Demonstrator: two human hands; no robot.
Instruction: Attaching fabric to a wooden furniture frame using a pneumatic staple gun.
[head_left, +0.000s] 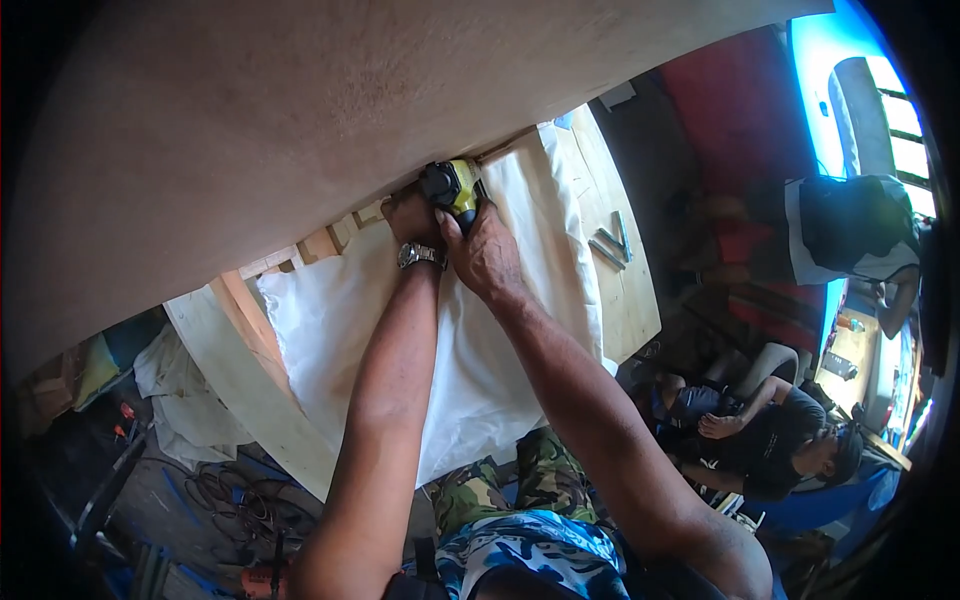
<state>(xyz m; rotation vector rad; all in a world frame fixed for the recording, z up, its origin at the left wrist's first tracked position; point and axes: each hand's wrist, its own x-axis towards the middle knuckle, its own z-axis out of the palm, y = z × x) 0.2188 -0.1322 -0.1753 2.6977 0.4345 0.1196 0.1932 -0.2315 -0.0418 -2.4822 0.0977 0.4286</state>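
My right hand (488, 255) grips a yellow-and-black tool, apparently a stapler (461, 186), at the lower edge of a large brown panel (260, 120) overhead. My left hand (412, 215), wearing a metal watch, reaches in just left of the tool under that edge; its fingers are in shadow and partly hidden. White fabric (355, 350) is spread below both forearms over a wooden frame (250, 330), with small wood blocks showing along its upper left. Metal strips (610, 250), probably staples, lie on the plywood to the right of the fabric.
Two other people, one standing (840, 230) and one lower down (770, 440), are at the right. A red surface (710, 100) is at the upper right. Coiled hoses (240, 500) and bundled cloth (175, 390) lie at the lower left.
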